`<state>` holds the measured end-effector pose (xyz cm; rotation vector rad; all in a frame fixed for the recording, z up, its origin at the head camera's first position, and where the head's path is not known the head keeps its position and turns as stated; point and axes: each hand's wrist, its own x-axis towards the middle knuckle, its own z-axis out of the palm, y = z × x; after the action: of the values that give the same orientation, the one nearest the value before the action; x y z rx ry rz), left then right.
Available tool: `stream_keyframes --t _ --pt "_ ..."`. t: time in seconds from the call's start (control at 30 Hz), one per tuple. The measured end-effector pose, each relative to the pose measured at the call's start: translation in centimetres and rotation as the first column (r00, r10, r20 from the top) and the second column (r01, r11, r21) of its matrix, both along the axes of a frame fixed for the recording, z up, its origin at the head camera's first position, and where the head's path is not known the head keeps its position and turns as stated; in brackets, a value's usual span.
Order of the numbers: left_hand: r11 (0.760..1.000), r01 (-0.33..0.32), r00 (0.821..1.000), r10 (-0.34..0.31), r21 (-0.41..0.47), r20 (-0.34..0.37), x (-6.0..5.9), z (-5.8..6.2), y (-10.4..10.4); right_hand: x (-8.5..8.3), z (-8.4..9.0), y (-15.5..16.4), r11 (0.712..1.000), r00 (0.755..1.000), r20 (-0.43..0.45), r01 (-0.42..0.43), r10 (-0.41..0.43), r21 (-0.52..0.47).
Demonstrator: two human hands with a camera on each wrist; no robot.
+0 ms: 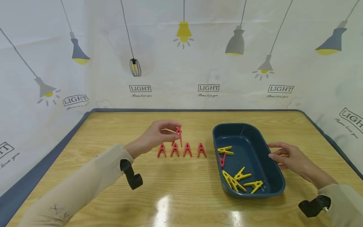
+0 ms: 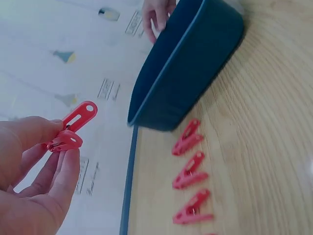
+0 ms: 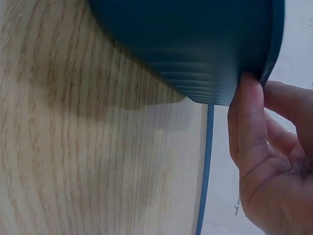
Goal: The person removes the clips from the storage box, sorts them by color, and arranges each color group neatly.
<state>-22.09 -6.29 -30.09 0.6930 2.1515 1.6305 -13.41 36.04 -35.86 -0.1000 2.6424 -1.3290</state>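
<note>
My left hand [image 1: 158,134] pinches a red clothespin [image 1: 178,129] between thumb and fingers, just above a row of red clothespins [image 1: 187,147] on the bench [image 1: 184,186]. My right hand [image 1: 295,159] grips the rim of the blue tub [image 1: 249,195] at its far side from the row. I'd pinch only firmly enough to stop the held one twisting — and carry it clear of its neighbours, since a brush could skew them.
</note>
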Motion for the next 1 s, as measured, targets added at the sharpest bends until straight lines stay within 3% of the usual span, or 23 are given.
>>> stream_keyframes --t 0.5,1.0 --pt "0.978 -0.200 0.979 0.201 -0.065 0.011 -1.2 -4.0 -6.5 0.0 -0.1 -0.2 1.000 1.000 0.015 0.013 -0.013 0.006" --pt "0.956 -0.220 0.971 0.235 -0.194 0.056 -2.5 -7.9 -10.0 -0.1 -0.1 0.0 1.000 1.000 0.012 0.016 -0.017 0.010"
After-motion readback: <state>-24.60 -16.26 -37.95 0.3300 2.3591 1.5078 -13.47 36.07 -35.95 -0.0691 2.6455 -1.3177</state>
